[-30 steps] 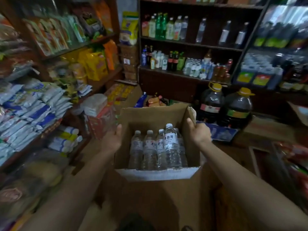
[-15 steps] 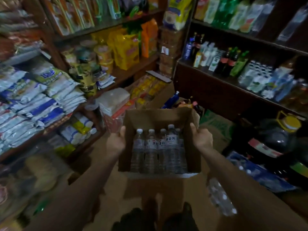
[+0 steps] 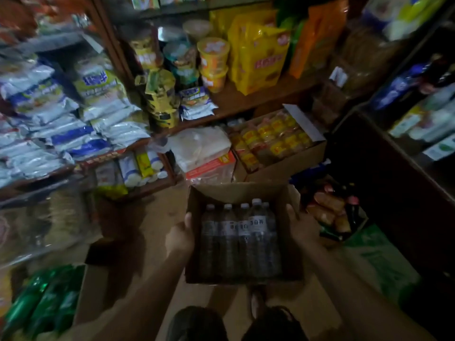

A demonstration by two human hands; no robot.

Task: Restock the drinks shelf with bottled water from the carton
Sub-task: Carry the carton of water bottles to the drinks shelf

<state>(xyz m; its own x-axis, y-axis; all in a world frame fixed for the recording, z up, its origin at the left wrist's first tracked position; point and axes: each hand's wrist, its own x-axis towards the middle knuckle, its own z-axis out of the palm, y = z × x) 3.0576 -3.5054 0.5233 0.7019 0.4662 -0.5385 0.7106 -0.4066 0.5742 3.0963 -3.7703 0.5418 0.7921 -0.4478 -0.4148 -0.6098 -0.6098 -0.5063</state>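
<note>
An open brown carton (image 3: 236,193) hangs low in front of me, above the floor. Inside stand several clear water bottles (image 3: 242,238) with white caps and white labels. My left hand (image 3: 179,238) grips the carton's left wall, thumb over the rim. My right hand (image 3: 301,225) grips the right wall the same way. The dark drinks shelf (image 3: 403,153) runs along the right edge, with blurred bottles on it.
Snack shelves (image 3: 246,104) fill the left and back. A cardboard box of yellow packets (image 3: 275,141) sits on the floor ahead, beside a white bag (image 3: 199,146). Green bottles (image 3: 41,303) lie at lower left, a box of dark bottles (image 3: 337,212) and a green sack (image 3: 379,262) to the right.
The carton has come down towards the floor with both hands still on it. My view has tilted down and swung left, away from the drinks shelf.
</note>
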